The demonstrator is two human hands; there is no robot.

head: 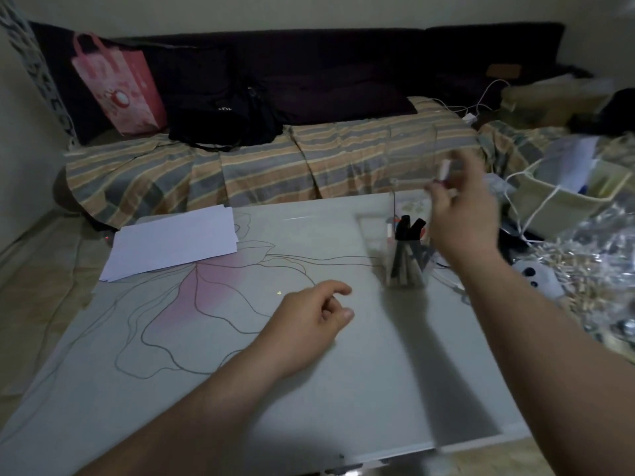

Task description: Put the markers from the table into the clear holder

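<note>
fingers of the right hand pinch a marker above the clear holder; best lowered upright. left hand rests loosely curled, holding nothing, on the tabletop.

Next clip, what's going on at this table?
A person is putting markers into a clear holder at the table's far right. The right hand, blurred, holds a pale marker above the holder, which already has several dark-capped markers standing in it. The left hand rests on the table, fingers loosely curled, holding nothing. White paper lies far left.
</note>
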